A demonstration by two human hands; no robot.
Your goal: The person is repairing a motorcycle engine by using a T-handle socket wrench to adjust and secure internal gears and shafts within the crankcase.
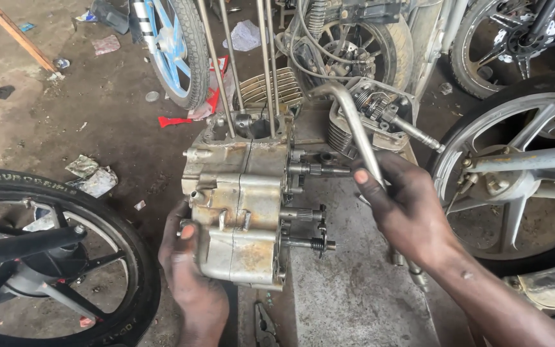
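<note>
Left hand (187,270) grips the engine case (242,205) at the worktop (348,295) edge; right hand (406,205) is clamped on a bent metal wrench (354,122).

Black wheel (46,257) lower left, blue-spoked wheel (175,45) top centre-left, silver alloy wheel (521,167) right, cylinder head (370,115) centre top, pliers (264,324) bottom.

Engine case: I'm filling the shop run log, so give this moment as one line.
left hand grips engine case | right hand holds bent metal bar | case on workbench | wheels around
</note>
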